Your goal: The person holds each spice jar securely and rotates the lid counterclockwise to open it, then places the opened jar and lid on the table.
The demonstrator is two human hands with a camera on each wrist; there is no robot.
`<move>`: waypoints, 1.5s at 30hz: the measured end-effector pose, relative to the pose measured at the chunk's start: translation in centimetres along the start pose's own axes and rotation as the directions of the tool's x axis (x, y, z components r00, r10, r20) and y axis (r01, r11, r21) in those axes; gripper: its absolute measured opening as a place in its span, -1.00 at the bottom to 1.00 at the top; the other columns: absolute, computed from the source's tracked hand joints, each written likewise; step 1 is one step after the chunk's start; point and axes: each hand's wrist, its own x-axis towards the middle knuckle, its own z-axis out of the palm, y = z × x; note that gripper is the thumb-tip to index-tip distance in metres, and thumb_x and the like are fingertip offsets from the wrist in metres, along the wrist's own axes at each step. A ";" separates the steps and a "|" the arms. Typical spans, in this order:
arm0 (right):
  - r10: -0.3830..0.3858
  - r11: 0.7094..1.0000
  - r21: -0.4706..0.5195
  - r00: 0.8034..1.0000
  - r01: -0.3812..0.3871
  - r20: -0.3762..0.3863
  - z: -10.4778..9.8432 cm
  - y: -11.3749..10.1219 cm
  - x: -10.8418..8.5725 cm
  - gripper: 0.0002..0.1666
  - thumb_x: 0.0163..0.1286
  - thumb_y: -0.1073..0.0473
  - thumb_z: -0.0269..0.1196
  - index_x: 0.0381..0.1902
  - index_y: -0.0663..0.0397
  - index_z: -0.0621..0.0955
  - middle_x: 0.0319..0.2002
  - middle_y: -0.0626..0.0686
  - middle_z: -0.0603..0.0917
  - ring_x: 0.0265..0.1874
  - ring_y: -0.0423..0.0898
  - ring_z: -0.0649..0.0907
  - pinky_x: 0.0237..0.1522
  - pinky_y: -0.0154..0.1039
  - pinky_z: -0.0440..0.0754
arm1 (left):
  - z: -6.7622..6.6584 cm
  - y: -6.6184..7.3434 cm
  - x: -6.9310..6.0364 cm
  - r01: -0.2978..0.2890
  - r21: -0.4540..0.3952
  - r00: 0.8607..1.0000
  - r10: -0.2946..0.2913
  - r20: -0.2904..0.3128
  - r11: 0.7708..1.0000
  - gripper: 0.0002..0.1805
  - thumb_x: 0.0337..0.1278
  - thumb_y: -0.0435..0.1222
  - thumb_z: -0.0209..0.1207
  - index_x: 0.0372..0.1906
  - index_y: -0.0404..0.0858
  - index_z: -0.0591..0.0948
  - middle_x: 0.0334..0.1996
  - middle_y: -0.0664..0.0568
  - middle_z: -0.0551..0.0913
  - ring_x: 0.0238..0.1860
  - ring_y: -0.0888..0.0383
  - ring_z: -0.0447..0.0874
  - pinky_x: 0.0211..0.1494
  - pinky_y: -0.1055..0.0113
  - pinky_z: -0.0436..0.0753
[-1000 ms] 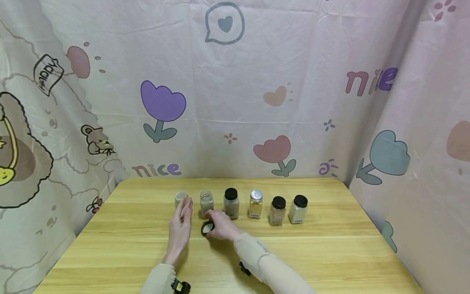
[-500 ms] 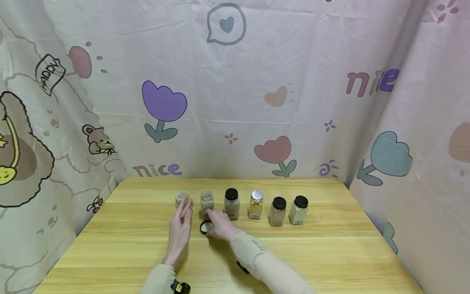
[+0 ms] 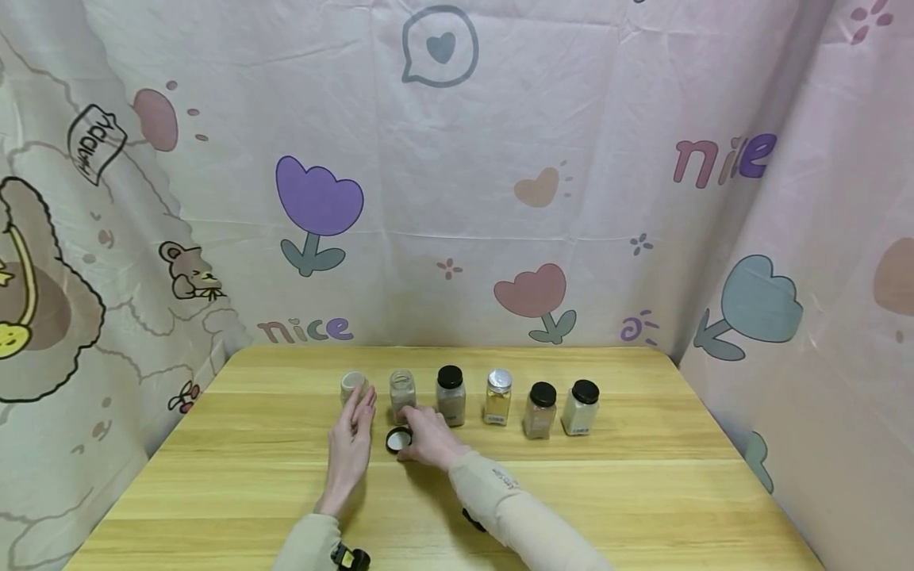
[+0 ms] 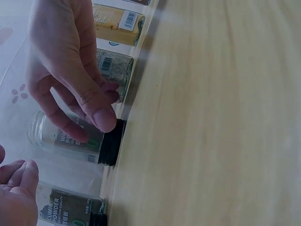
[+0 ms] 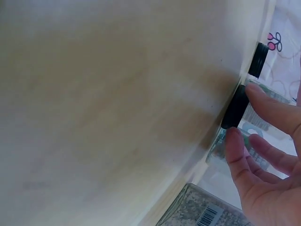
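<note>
My right hand [image 3: 428, 438] pinches a black jar lid [image 3: 397, 440] between thumb and fingertips. The lid lies on the table with its white inside up, before an uncapped glass jar [image 3: 402, 392]; in the left wrist view this jar's label [image 4: 75, 139] is partly covered by the right hand. My left hand [image 3: 350, 456] has fairly straight fingers beside the leftmost uncapped jar [image 3: 352, 382], labelled cumin powder [image 4: 61, 207] in the left wrist view; whether they touch it is unclear. Another black lid [image 4: 99, 220] lies before that jar, hidden in the head view.
To the right in the row stand a black-capped grey jar [image 3: 451, 396], a silver-capped yellow jar [image 3: 497, 398], a black-capped brownish jar [image 3: 539, 411] and a black-capped white jar [image 3: 581, 408]. The wooden table [image 3: 643, 507] ends at a printed curtain [image 3: 457, 159].
The lid in my right hand has gone from tilted to lying flatter and has slid slightly left, towards the jar. My left hand has stayed beside the leftmost jar.
</note>
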 end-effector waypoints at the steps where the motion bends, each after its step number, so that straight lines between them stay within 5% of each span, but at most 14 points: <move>1: -0.003 1.000 0.006 1.000 0.003 -0.004 -0.1 0.1 -0.1 -0.34 -0.01 0.15 0.61 0.07 0.13 0.61 -0.02 0.11 0.73 -0.06 0.00 0.70 0.02 -0.15 0.70 | 0.0 0.0 0.0 0.004 -0.003 1.000 -0.004 0.001 1.000 -0.45 0.56 -0.37 -0.07 0.53 -0.36 0.18 0.39 -0.23 0.44 0.37 -0.15 0.49 0.20 0.81 0.38; 8: -0.013 0.999 0.045 1.000 0.014 -0.028 -0.5 0.4 -0.3 -0.34 0.01 0.07 0.61 0.07 0.10 0.63 -0.22 0.03 0.74 -0.29 -0.23 0.63 -0.22 -0.39 0.60 | 0.0 0.0 0.1 0.011 -0.018 1.000 -0.011 -0.004 1.000 -0.45 0.56 -0.36 -0.07 0.53 -0.35 0.19 0.39 -0.23 0.44 0.37 -0.14 0.48 0.20 0.82 0.39; 16: 0.005 0.989 0.151 0.998 0.004 -0.058 -1.0 0.6 -0.9 -0.39 0.04 0.04 0.59 0.03 0.10 0.65 -0.28 0.05 0.72 -0.41 -0.23 0.59 -0.40 -0.47 0.50 | 0.0 0.0 0.1 0.017 -0.031 1.000 -0.017 -0.001 0.999 -0.45 0.57 -0.35 -0.08 0.53 -0.35 0.19 0.40 -0.24 0.42 0.38 -0.14 0.46 0.19 0.82 0.41; 27: -0.007 0.936 0.343 0.980 0.076 -0.197 -1.6 1.2 -1.5 -0.52 0.11 0.12 0.55 -0.05 0.19 0.66 -0.31 0.14 0.75 -0.53 -0.34 0.59 -0.44 -0.51 0.60 | 0.1 0.1 0.0 0.013 -0.051 1.000 -0.014 -0.019 0.999 -0.46 0.56 -0.39 -0.08 0.52 -0.38 0.20 0.39 -0.25 0.43 0.37 -0.16 0.46 0.19 0.80 0.43; 33: 0.020 0.886 0.449 0.957 0.117 -0.288 -2.0 1.4 -1.8 -0.55 0.12 0.14 0.54 -0.08 0.22 0.66 -0.39 0.14 0.74 -0.57 -0.27 0.59 -0.53 -0.50 0.60 | 0.1 0.0 0.0 -0.012 -0.047 1.000 0.011 -0.025 0.999 -0.46 0.56 -0.38 -0.07 0.51 -0.41 0.20 0.38 -0.27 0.45 0.35 -0.16 0.47 0.19 0.79 0.44; 40: 0.054 0.767 0.620 0.946 0.166 -0.319 -2.3 1.6 -2.2 -0.52 0.20 0.17 0.48 0.00 0.31 0.60 -0.34 0.23 0.74 -0.61 0.26 0.69 -0.67 -0.20 0.69 | 0.1 0.0 0.0 -0.018 -0.051 1.000 0.017 -0.021 0.999 -0.46 0.56 -0.40 -0.09 0.51 -0.42 0.19 0.38 -0.30 0.43 0.35 -0.19 0.47 0.19 0.78 0.44; 45: 0.047 0.717 0.645 0.905 0.264 -0.424 -2.2 2.0 -2.4 -0.60 0.20 0.26 0.47 -0.02 0.26 0.62 -0.33 0.28 0.72 -0.62 0.15 0.67 -0.70 -0.24 0.66 | 0.1 0.0 0.0 -0.007 -0.048 1.000 0.006 -0.012 0.999 -0.46 0.56 -0.39 -0.10 0.52 -0.39 0.18 0.40 -0.29 0.41 0.37 -0.19 0.46 0.20 0.79 0.43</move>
